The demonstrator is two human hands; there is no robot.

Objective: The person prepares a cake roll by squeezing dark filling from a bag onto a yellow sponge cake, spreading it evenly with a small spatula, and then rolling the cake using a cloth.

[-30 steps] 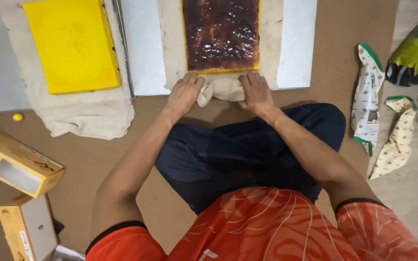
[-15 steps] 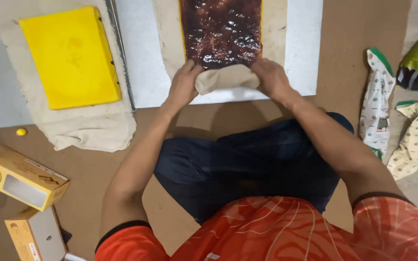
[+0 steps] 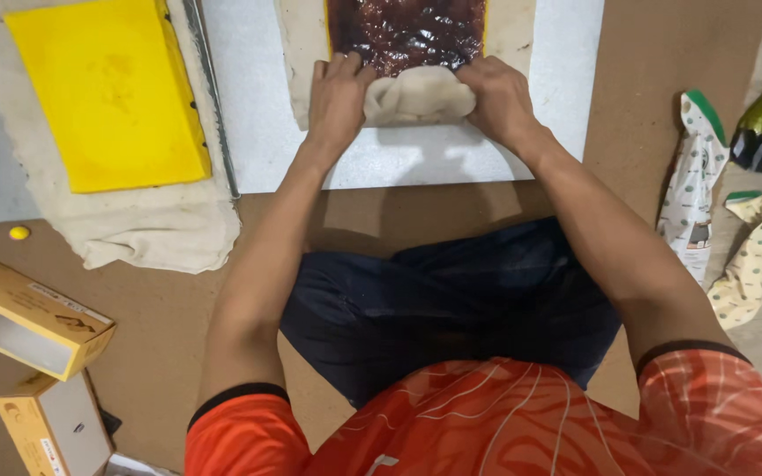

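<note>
Cloth roll (image 3: 418,95), rolled farther up the dark sticky sheet (image 3: 407,31) than a second ago; left hand (image 3: 337,97) and right hand (image 3: 500,97) both pinching its ends.

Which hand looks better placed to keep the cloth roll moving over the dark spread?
Probably neither alone. The left hand and right hand grip opposite ends of the rolled cloth, level with each other at the near edge of the dark spread. If one must lead, the left, whose fingers already touch the spread.
</note>
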